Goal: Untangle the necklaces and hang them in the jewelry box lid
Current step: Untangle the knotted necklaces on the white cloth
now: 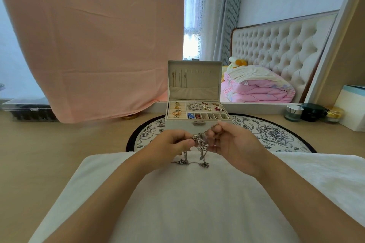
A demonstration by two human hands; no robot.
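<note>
A tangle of silver necklaces (201, 145) hangs between my two hands above a white towel (197, 203), its lower loops trailing onto the cloth. My left hand (169, 143) pinches the knot at a small pendant. My right hand (233, 144) pinches a chain that runs up to its fingertips. Just behind stands the white jewelry box (178, 124), its lid (194, 80) upright and open. A few thin chains (178, 79) hang on the lid's left hooks; the hooks to the right are bare.
The box sits on a round floral mat (276, 136) on a wooden tabletop. Its tray holds rings and earrings. Jars (308, 113) and a white box (353, 108) stand at the right. A clear case (27, 110) lies at the left under a pink cloth (94, 45).
</note>
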